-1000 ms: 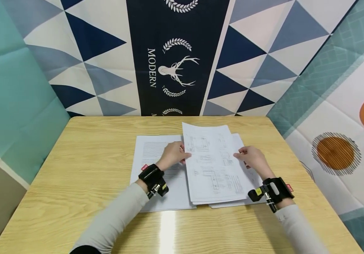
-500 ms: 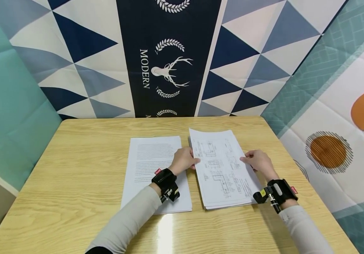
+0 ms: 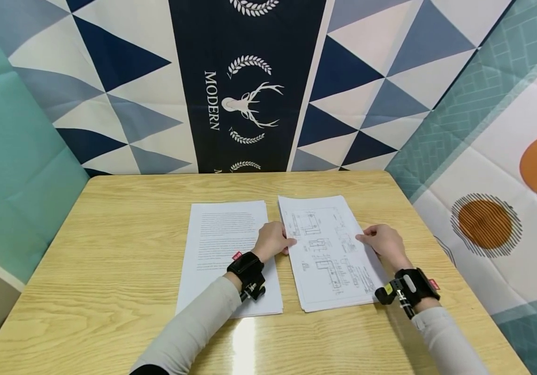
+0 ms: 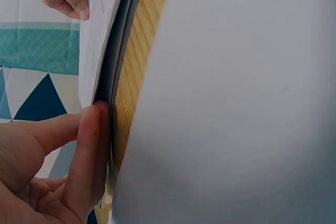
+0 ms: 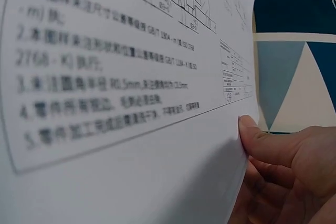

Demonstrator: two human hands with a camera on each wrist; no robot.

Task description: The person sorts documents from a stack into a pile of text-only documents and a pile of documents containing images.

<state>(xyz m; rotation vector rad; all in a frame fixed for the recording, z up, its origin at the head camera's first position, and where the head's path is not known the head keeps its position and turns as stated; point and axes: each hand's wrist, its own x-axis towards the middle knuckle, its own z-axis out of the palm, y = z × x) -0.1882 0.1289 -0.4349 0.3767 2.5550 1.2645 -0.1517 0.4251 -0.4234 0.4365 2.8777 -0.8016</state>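
Observation:
A stack of sheets printed with technical drawings lies at the right of the table, low over the wood. My left hand pinches its left edge, thumb on top. On the opposite edge my right hand pinches the paper between thumb and fingers. The left wrist view shows the layered sheet edges at the left hand's fingertips, with a dark gap under the upper ones. Lines of printed text fill the sheet's lower part in the right wrist view, and the right thumb presses its margin.
Left of the drawings lies a second stack of paper with lines of text, partly under the left wrist. A narrow strip of wooden table separates the stacks. Patterned cloth hangs behind the table and along both sides.
Both hands have moved the drawing sheets rightward off the text stack and lowered them. The sheets now line up as one stack, with a strip of table between the two.

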